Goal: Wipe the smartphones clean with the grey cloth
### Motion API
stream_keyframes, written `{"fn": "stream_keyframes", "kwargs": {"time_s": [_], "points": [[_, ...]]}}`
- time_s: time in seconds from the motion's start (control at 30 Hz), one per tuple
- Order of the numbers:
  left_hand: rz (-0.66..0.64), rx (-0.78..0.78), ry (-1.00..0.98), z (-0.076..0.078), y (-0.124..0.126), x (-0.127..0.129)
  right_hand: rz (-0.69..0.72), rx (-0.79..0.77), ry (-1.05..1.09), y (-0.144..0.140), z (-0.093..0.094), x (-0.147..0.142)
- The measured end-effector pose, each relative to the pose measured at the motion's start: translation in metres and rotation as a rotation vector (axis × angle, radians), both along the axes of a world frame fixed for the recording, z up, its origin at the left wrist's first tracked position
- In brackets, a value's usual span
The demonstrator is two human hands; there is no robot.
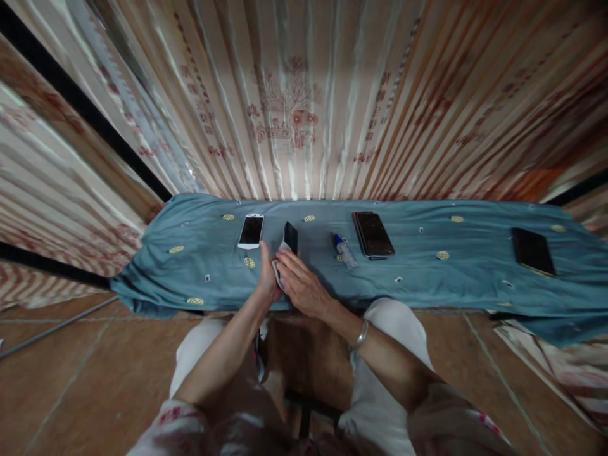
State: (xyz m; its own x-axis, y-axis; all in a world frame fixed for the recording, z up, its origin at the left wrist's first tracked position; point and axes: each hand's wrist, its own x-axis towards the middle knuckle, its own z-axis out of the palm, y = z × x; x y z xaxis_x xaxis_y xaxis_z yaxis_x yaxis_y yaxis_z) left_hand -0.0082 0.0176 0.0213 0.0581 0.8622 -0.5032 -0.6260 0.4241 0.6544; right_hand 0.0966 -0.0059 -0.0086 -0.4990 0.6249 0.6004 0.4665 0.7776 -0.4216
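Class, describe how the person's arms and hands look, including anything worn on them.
The left hand and right hand are ungloved. A silvery bracelet circles the right forearm. The pale left sleeve and shadowed right sleeve show pinkish-red markings.

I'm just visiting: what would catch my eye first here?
Probably, mid-picture, the left hand and right hand, close together at a dark rectangular device and pale cloth. A white-framed rectangular phone lies just left of them on patterned blue-green fabric; behind hangs a cream curtain with red prints.

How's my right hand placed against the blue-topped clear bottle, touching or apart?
Apart. The head view shows a strip of teal cloth between the right hand and the blue-topped clear bottle.
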Motion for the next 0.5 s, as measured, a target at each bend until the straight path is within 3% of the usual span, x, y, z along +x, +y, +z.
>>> {"fn": "stream_keyframes", "kwargs": {"time_s": [0.3,0.5], "points": [[-0.226,0.082,-0.024,-0.009,-0.019,0.022,-0.200,-0.082,0.103,0.037,-0.003,0.023],[-0.193,0.113,0.083,-0.019,-0.018,0.019,-0.276,-0.237,0.214,0.051,-0.015,0.030]]}}
